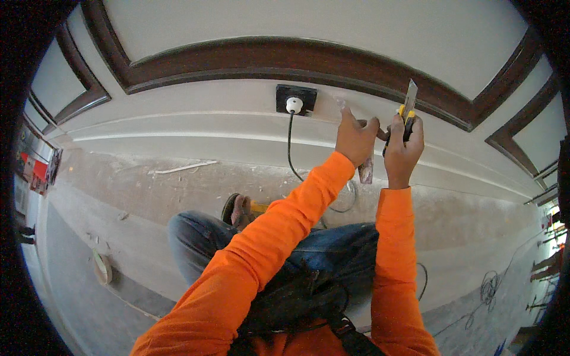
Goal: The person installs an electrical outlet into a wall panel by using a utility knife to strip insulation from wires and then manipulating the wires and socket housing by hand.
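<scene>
Pale panelled wall [196, 104], dusty floor [136, 184] below. Right hand [405, 145] grips a utility knife [409, 111], blade up, right of the black socket [309, 96]; left hand [356, 139] beside it seems to hold a flat stained piece [366, 172]. Best kept edge-away from left hand.

**My utility knife [408, 114] is pointing up, my brown piece [366, 172] down**

I'm gripping the utility knife in my right hand [404, 148]; its yellow-and-black body is standing near upright, its silvery blade [411, 92] extending bare. Past the lower edge of my left hand [356, 141], the flat, stained brown piece is showing.
</scene>
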Demonstrator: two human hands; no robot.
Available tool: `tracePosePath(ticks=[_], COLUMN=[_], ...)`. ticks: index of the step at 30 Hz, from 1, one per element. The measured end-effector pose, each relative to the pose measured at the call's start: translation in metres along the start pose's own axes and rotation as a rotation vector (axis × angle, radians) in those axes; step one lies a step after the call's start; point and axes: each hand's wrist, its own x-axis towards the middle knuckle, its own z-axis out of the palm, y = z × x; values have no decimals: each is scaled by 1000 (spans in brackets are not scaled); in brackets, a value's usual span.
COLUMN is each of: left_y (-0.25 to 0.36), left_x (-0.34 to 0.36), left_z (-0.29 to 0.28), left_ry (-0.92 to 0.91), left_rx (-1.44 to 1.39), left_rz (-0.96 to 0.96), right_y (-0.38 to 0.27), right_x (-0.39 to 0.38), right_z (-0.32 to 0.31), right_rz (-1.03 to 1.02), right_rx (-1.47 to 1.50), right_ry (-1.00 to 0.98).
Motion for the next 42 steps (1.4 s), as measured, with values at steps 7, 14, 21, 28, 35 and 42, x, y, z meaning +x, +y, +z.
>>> tracePosePath(ticks=[7,14,21,28,35,42], left_y=[1,21,17,2,-8,-9], left_x=[-16,8,3,12,-3,-11], left_z=[-48,-46,-26,-19,-12,-17], left_ry=[88,-20,-29,-55,-82,156], left_rx=[591,525,493,608,428,379], left_rz=[198,87,113,77,99,160], right_y=[6,-6,-8,-23,-17,-11], right_x=[-2,-1,0,-2,-2,-1], right_z=[-5,-5,-7,0,-2,-9], right_rz=[137,121,121,132,75,173], right_rx=[101,109,108,111,87,111], right_ry=[-19,-47,-38,-72,-54,-50])
